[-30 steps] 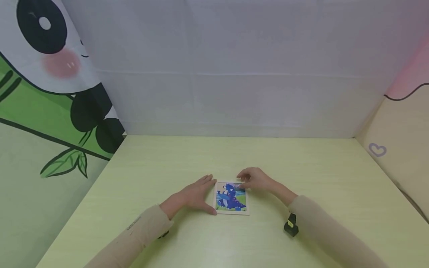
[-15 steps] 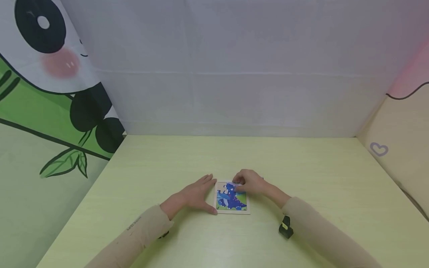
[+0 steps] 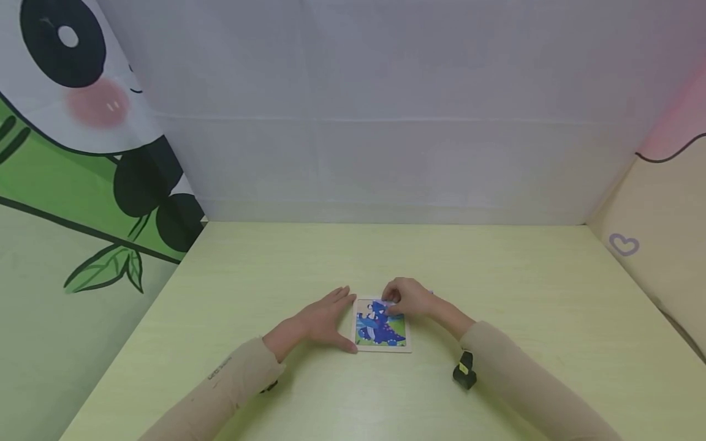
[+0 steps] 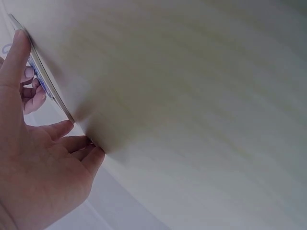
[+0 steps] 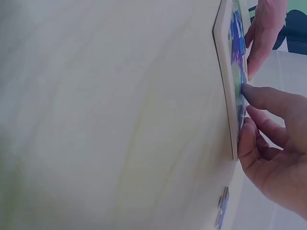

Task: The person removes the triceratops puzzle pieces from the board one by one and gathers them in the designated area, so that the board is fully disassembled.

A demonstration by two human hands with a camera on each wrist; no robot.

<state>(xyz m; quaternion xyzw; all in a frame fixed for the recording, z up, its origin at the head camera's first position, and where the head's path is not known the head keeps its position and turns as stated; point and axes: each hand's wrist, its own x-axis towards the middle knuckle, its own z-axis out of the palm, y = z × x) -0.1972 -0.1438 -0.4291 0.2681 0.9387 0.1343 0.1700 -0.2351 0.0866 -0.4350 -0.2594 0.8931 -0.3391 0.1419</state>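
A blue-dinosaur jigsaw puzzle lies on the table. The left hand, fingers spread, touches its left edge without grasping; the right hand curls over its far right part, whether pinching anything I cannot tell. Right of the puzzle lies a loose piece.

Pale-yellow wood-grain counter in front of me; behind it, wht cloth backdrop w/ horiz. crease. On my L, big cartoon face w/ blk eye & pink cheek, grn leaves below. On my R, beige panel w/ purple heart outline, pink area up top.
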